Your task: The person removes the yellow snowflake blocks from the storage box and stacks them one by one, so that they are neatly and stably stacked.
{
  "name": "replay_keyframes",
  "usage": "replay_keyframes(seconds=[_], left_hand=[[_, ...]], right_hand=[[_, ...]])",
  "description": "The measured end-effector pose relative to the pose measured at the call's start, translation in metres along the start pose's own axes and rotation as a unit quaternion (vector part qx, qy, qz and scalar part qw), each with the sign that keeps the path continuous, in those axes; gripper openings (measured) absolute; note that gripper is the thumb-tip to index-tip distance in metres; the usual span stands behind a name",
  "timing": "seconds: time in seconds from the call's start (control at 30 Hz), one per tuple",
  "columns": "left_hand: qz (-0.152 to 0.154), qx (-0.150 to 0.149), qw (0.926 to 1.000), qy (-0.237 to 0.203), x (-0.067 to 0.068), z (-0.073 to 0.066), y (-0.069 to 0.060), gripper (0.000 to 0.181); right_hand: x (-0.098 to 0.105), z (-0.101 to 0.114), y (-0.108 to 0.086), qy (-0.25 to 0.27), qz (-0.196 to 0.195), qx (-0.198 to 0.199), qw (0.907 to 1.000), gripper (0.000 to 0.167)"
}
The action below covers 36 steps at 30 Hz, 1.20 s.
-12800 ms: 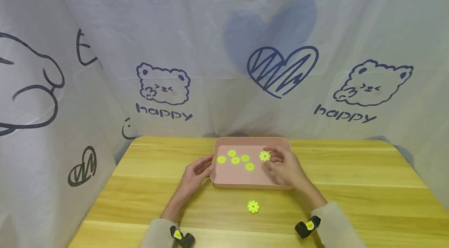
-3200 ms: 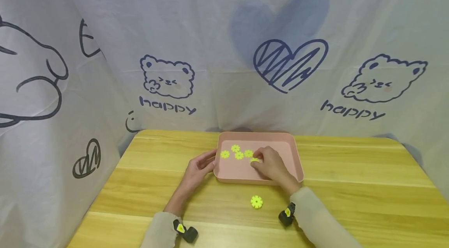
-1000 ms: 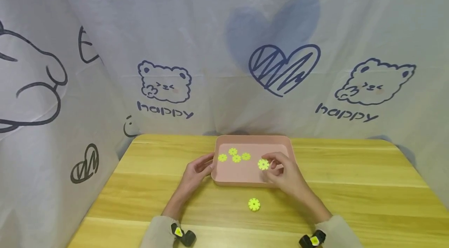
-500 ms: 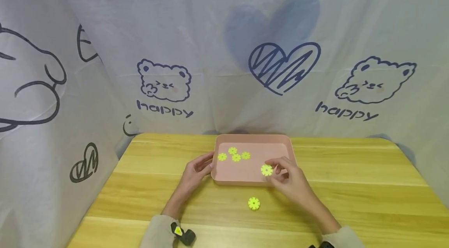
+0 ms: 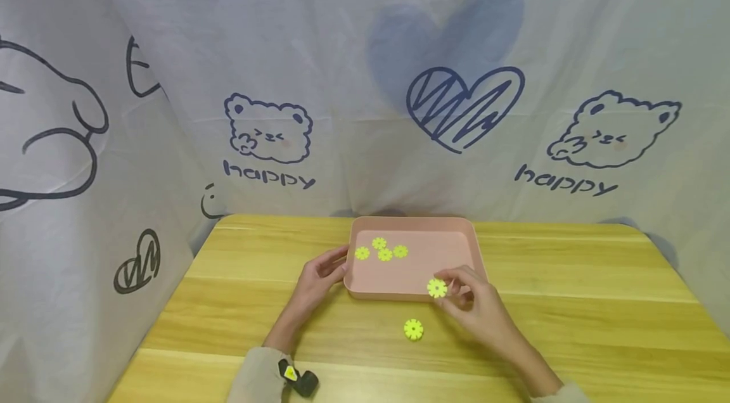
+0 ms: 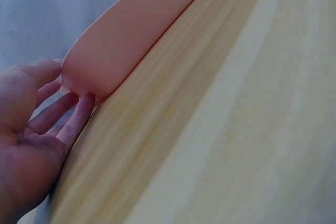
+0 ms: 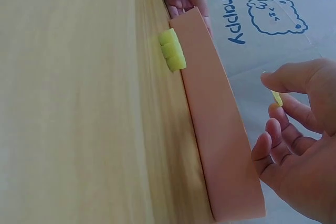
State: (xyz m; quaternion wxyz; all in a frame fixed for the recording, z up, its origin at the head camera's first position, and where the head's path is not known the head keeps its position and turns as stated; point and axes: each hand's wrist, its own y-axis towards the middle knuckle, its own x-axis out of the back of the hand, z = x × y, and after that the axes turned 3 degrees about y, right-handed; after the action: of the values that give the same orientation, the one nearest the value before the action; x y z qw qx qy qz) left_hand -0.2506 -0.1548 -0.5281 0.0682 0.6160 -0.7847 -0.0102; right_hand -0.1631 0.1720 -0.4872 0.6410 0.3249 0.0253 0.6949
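In the head view my right hand [image 5: 479,314] pinches a yellow-green notched snowflake disc [image 5: 436,288] between thumb and forefinger. It is over the front edge of a pink rectangular tray [image 5: 422,263]. The right wrist view shows this disc [image 7: 277,98] nearly edge-on, above the tray rim. Fingers of my left hand [image 5: 318,279] touch the outside of the tray's left end; the left wrist view has this hand [image 6: 39,124] against the tray's corner wall [image 6: 113,45]. Similar discs [image 5: 384,255] lie in the tray's left half. On the table in front sits another piece [image 5: 413,329], thick like a stack.
The wooden table [image 5: 582,301] carries the tray near its back edge. A pale cloth [image 5: 353,149] with heart and bear drawings hangs behind and along the left side. A black wrist camera [image 5: 299,379] sits on the left sleeve.
My right hand has picked a disc out of the tray's middle and brought it toward the front edge, nearer to me. Fewer discs lie in the tray. The left hand stays put.
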Motion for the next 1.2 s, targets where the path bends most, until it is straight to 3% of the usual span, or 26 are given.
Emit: replay_keyframes(seconds=[0.2,0.67,0.9,1.2], left_hand=[[0.002,0.001,1.0000,-0.003,0.000,0.000,0.000,0.044],[-0.002,0.021,0.9998,-0.008,0.001,-0.001,-0.002,0.044],[-0.003,0.022,0.9997,-0.014,0.000,-0.003,-0.001,0.045],[-0.002,0.015,0.9998,-0.011,0.001,-0.002,0.000,0.045]], right_hand=[[-0.001,0.001,-0.006,-0.012,0.004,0.008,0.9999,0.040],[-0.011,0.005,-0.017,0.014,0.022,-0.001,0.9997,0.039],[-0.016,0.005,-0.020,0.023,0.018,0.023,0.9993,0.039],[-0.024,0.003,-0.023,0.025,0.034,0.000,0.9991,0.042]])
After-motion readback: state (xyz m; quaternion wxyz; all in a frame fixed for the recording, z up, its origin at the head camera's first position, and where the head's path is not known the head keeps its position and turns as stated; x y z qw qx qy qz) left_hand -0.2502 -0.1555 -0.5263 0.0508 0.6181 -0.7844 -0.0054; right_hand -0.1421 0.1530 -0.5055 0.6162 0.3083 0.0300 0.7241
